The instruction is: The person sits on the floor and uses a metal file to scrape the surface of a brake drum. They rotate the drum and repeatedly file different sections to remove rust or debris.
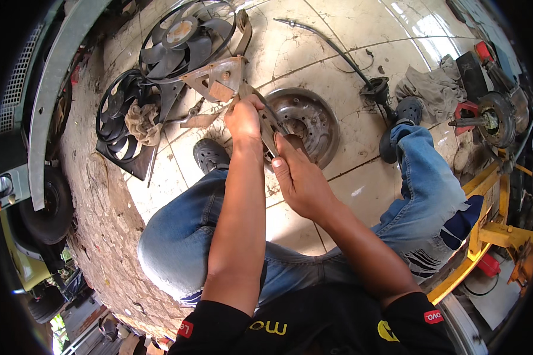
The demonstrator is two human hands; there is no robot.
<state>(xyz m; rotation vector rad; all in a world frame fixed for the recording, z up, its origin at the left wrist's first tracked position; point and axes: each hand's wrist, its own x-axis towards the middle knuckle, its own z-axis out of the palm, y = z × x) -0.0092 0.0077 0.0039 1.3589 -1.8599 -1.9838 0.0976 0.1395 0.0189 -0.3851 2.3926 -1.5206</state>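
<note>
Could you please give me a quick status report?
Left grip and right grip on long metal part. Round metal wheel behind it in view. Nothing visibly blocking.

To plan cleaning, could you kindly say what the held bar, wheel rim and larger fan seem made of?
Held bar: likely metal; brown, seemingly rusty. Wheel rim: probably worn steel; metallic glints. Larger fan: perhaps plastic; dull, dark, smoothly curved blades.

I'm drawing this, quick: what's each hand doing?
Left hand: closed, holding a metal piece.
Right hand: closed around the same metal piece.
</note>
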